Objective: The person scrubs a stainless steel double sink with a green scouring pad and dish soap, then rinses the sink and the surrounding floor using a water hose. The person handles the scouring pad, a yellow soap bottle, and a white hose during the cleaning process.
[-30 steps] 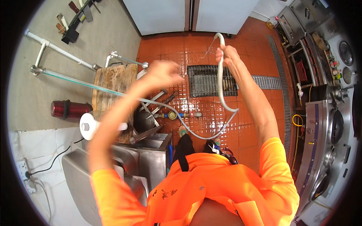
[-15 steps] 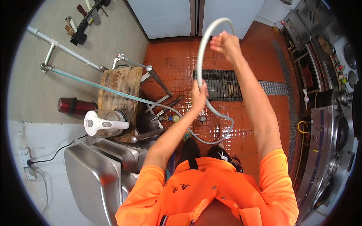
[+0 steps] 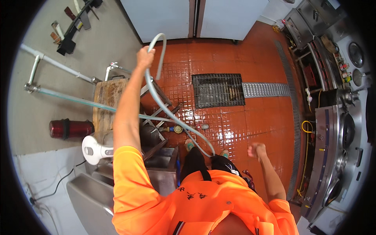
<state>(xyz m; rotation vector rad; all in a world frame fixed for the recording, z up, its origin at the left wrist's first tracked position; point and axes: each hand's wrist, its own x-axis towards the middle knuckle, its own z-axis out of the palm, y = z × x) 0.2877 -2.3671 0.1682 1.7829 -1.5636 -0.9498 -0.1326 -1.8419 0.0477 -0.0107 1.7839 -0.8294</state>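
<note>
My left hand [image 3: 145,58] is stretched far forward and closed round a pale grey-white hose [image 3: 157,98]. Beyond my grip the hose arches over and its free end hangs down toward the floor. The rest loops down near my feet and joins a clear bluish stretch that runs to a wall pipe [image 3: 55,60]. Low on the right, my right hand [image 3: 257,150] is curled into a loose fist, with nothing visible in it. It is apart from the hose.
A wooden board [image 3: 102,96] on a stand carries a white kettle [image 3: 94,150], by a red flask [image 3: 70,129]. Wet red tiles hold a floor grate [image 3: 217,91]. Stoves [image 3: 331,156] line the right; pale cabinet doors [image 3: 231,19] stand ahead. Knives hang on a wall rack [image 3: 74,33].
My left hand has swung forward and left with the hose. My right hand has dropped back from beside the hose's upper curve to my right side and closed.
</note>
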